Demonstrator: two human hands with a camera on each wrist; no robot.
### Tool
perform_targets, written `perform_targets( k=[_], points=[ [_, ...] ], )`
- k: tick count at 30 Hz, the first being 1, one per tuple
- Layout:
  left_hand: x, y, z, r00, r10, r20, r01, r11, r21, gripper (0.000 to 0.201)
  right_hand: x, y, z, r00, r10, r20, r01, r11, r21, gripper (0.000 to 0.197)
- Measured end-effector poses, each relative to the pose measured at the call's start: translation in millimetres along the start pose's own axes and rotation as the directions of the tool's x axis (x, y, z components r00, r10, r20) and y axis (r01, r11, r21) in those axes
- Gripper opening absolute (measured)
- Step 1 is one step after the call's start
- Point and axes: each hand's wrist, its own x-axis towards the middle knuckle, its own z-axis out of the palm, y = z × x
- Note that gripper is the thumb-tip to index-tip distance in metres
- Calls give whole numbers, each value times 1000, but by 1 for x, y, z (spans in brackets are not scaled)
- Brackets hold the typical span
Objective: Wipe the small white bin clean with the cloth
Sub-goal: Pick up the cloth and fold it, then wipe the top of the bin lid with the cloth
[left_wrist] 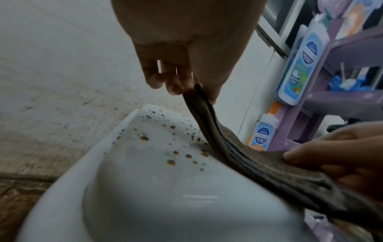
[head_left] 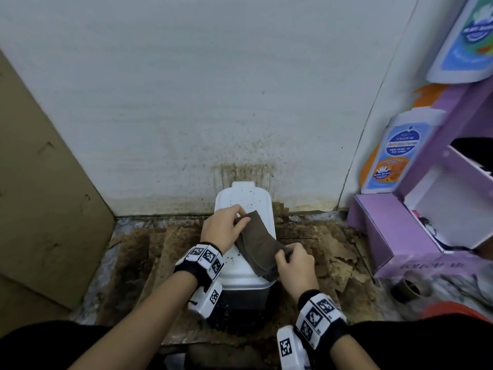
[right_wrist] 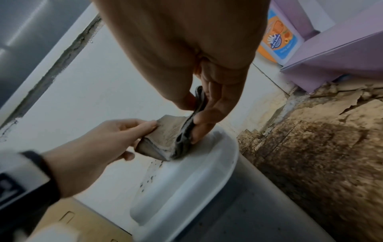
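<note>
The small white bin (head_left: 238, 265) stands on the floor against the wall, its lid (left_wrist: 149, 155) closed and dotted with brown and dark specks. A folded grey-brown cloth (head_left: 260, 247) is stretched just above the lid between both hands. My left hand (head_left: 222, 228) pinches the far corner of the cloth (left_wrist: 209, 124). My right hand (head_left: 294, 265) pinches its near end, thumb on one side and fingers on the other, as the right wrist view shows on the cloth (right_wrist: 165, 135). The bin's grey body (right_wrist: 238, 204) shows below the white lid.
The white wall (head_left: 213, 102) behind the bin is stained brown near its base. Torn, dirty cardboard (head_left: 333, 252) covers the floor around the bin. A purple shelf unit (head_left: 416, 222) with bottles (head_left: 392, 156) stands at right, a cardboard panel (head_left: 40, 196) at left.
</note>
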Motion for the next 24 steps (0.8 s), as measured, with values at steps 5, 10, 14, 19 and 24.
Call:
perform_targets(
  k=[5,10,14,19,24],
  points=[
    [18,8,11,990,139,36,-141,988,66,17,-21,5,9,999,5,32,-2,995,-98,17],
    [21,1,20,976,201,87,-208,975,79,22,-17,17,9,952,-294,-86,248,903,-350,34],
    [-13,-17,18,986,166,-8,-165,982,94,25,2,15,17,857,-514,48,492,784,-379,46],
    [-59,-31,11,987,110,-114,-98,990,105,28,12,11,38,785,-578,223,616,688,-384,57],
    [-90,-44,19,994,-32,-106,25,998,-63,45,15,11,48,788,-577,217,608,670,-426,60]
  ],
)
